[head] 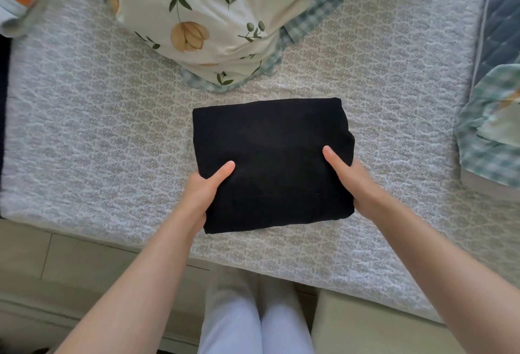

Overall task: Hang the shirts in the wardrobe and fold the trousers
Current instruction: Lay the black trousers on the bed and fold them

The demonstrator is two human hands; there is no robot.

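A: What are the hands doing?
B: The left hand (201, 194) and right hand (356, 183) are gripping the folded black trousers (273, 156) at opposite sides, thumbs lying on top, fingers hidden beneath.
A: Why there?
B: Probably for keeping the folds together. The bundle is lying between them on the quilted bed (98, 128).

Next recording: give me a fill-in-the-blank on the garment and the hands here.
The folded trousers on the quilted bed cover are ____ in colour.
The left hand and right hand grip their sides, each with its ____ on top.
The floral bedding lies on the ____ side of the trousers from the person.
Missing words: black; thumb; far.
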